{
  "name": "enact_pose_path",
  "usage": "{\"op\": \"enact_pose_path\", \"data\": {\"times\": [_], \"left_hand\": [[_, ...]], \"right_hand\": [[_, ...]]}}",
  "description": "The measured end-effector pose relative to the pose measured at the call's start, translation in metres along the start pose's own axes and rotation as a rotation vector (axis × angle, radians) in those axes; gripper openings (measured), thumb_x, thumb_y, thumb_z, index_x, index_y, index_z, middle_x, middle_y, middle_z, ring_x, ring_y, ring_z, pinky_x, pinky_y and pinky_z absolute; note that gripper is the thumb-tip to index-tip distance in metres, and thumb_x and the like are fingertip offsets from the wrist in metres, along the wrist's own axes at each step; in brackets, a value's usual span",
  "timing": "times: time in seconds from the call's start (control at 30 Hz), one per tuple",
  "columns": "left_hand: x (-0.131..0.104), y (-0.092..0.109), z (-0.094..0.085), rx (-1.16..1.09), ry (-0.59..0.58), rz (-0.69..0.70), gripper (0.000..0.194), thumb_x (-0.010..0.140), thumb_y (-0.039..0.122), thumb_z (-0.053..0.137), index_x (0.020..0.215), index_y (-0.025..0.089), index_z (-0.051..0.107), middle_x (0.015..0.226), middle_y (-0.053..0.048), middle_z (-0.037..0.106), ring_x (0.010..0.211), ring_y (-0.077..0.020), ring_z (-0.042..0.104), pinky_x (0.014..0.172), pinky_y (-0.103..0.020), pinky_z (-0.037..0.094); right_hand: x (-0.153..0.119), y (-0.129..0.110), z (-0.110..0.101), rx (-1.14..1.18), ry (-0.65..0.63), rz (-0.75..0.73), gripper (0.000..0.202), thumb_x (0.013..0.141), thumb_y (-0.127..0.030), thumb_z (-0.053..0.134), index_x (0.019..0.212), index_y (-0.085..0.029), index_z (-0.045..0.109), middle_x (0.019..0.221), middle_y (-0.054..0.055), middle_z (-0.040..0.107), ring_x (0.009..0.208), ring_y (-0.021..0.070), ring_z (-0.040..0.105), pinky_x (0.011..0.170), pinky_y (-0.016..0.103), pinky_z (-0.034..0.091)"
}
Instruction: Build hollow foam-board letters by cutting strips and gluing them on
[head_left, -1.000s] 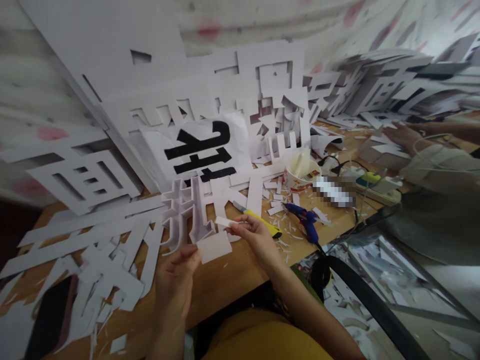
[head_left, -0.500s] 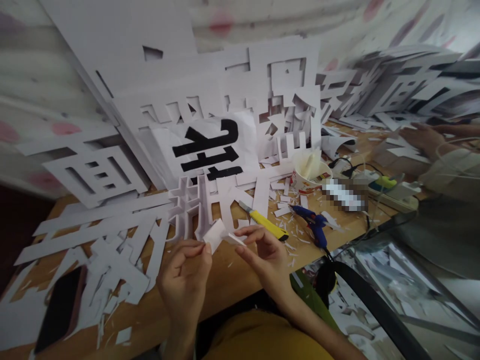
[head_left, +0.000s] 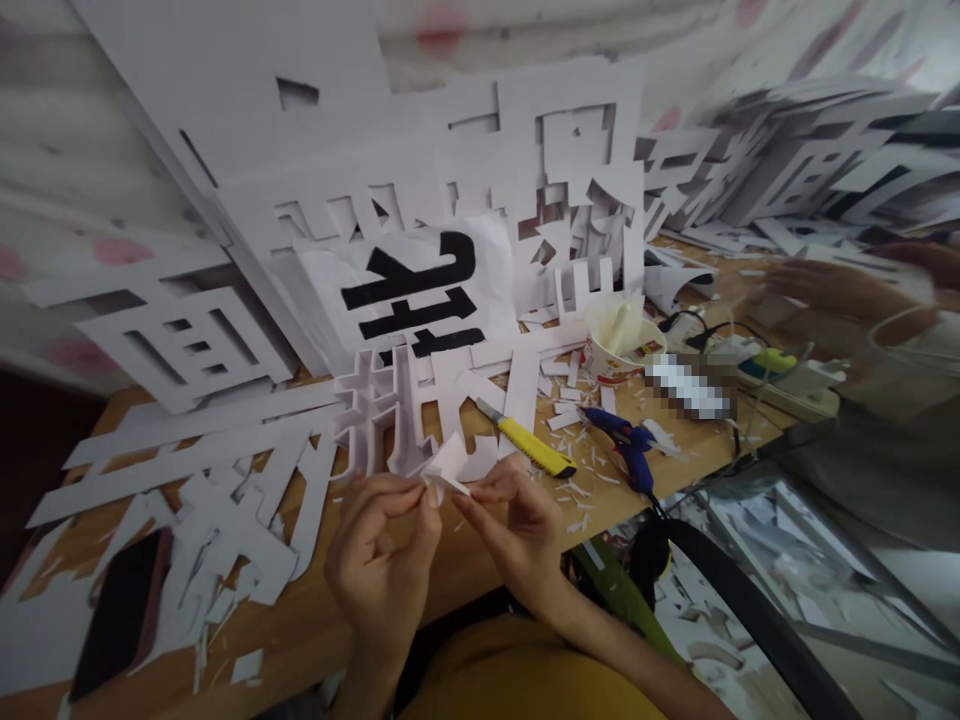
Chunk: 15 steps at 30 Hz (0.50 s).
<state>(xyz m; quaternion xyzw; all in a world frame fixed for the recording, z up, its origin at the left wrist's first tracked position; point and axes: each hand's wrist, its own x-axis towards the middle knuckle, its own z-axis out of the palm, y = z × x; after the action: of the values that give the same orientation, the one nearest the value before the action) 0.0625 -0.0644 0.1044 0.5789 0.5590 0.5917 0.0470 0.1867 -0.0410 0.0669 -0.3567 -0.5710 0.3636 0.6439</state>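
Tall white cut-out boards [head_left: 330, 130] lean along the far side of the wooden surface [head_left: 296, 630], a sheet with black strokes [head_left: 491, 285] propped against them. Flat white offcuts [head_left: 244, 540] crowd the left side, some overlapping. A hollow white shape [head_left: 364, 415] stands upright near the middle, just beyond the hands, taking up the space there. Over on the right, another person's hand [head_left: 832, 290] reaches across more white pieces, blurred, so I can't say what it touches.

The left hand [head_left: 386, 550] and right hand [head_left: 517, 535] meet over the near edge, both grips closed: the left pinches a small white card [head_left: 448, 458], the right a thin white strip [head_left: 456, 487]. The two pieces come together between the fingertips, and seem to touch, though the fingers hide part of them.

A dark phone [head_left: 124, 610] lies near left. A blue glue gun [head_left: 630, 450] lies right of a yellow cutter [head_left: 536, 448], whose blade points far left; a white tub [head_left: 604, 365] stands beyond. Tiny slivers [head_left: 592, 465] litter the wood around the tools.
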Motion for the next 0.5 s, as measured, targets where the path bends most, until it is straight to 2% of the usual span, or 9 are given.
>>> {"op": "enact_pose_path", "data": {"times": [0.27, 0.5], "left_hand": [[-0.0038, -0.0016, 0.0038, -0.011, 0.046, 0.040, 0.018, 0.077, 0.005, 0.071, 0.074, 0.021, 0.063, 0.078, 0.004, 0.066, 0.074, -0.0133, 0.063, 0.103, -0.046, 0.043], [-0.0035, -0.0026, 0.0015, 0.002, 0.035, 0.075, 0.019, 0.077, 0.004, 0.070, 0.075, 0.020, 0.062, 0.077, 0.003, 0.065, 0.074, -0.0135, 0.062, 0.102, -0.048, 0.044]], "right_hand": [[0.0057, -0.0039, 0.0001, -0.156, 0.036, -0.155, 0.019, 0.087, -0.015, 0.073, 0.077, -0.023, 0.058, 0.076, -0.004, 0.068, 0.069, 0.0152, 0.057, 0.076, 0.037, 0.037], [0.0079, -0.0019, -0.0015, -0.200, 0.047, -0.149, 0.020, 0.087, -0.017, 0.073, 0.075, -0.023, 0.058, 0.073, -0.004, 0.065, 0.068, 0.0162, 0.056, 0.074, 0.037, 0.036]]}}
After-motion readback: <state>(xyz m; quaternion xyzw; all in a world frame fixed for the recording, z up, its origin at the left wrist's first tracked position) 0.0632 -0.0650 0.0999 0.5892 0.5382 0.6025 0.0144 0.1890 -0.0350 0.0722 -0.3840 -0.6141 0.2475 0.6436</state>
